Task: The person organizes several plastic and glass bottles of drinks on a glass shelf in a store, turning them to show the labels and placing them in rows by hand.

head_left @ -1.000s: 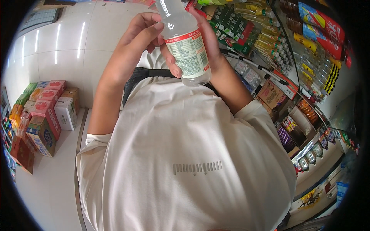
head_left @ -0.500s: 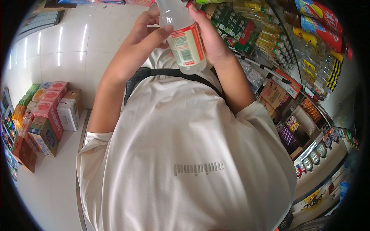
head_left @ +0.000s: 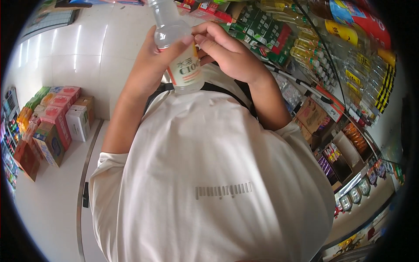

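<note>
A clear plastic bottle (head_left: 188, 82) with a pale, coloured-edged label is held tilted in front of my shirt. Its neck points up and left, and its top end reaches the picture's upper edge. My left hand (head_left: 162, 54) is wrapped round the bottle's middle, with the thumb across its front. On the bottle's right side, my right hand (head_left: 224, 50) is closed, its thumb and bent fingertips meeting at the label's edge. What lies between those fingertips is mostly hidden.
Stacked drink cartons (head_left: 59, 111) stand on a white surface (head_left: 48, 205) to the left. At right are shelves of bottles (head_left: 362, 72), green boxes (head_left: 262, 30) and open snack boxes (head_left: 342, 153). Shiny floor tiles (head_left: 118, 26) lie beyond my hands.
The bottle has moved left and turned, so a different side of its label faces up. My right hand has shifted from beside the upper bottle to its label, and its fingers have curled in.
</note>
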A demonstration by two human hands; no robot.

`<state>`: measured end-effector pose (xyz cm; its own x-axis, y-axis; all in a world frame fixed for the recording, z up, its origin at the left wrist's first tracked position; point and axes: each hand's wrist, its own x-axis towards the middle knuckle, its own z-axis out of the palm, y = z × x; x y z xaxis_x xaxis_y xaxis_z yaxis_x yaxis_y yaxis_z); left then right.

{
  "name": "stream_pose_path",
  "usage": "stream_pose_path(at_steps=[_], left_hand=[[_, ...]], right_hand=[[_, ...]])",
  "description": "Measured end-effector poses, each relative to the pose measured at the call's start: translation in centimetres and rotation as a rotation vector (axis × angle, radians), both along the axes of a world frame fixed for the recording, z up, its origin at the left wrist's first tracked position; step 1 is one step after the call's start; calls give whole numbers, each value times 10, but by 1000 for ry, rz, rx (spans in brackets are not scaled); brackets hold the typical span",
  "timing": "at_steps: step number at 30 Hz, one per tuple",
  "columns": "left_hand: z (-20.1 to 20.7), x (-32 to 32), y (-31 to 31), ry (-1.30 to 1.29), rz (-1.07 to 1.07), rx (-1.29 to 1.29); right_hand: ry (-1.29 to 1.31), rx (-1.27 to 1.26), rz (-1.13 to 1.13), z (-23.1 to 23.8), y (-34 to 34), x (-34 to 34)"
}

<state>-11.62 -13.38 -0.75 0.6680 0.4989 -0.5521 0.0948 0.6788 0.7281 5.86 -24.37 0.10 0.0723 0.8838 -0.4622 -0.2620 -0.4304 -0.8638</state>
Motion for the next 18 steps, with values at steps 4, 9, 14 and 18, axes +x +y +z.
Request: stream_pose_path(at_steps=[4, 9, 14, 18], left_hand=[[3, 17, -32, 7, 137, -318], [6, 43, -89, -68, 303, -410], [8, 65, -139, -95, 301, -233], [24, 77, -171, 128, 276, 40]], right_hand=[[35, 62, 182, -1, -21, 34], [175, 103, 275, 0, -50, 70], [86, 175, 356, -10, -87, 103], [66, 193, 467, 13, -103, 124]])
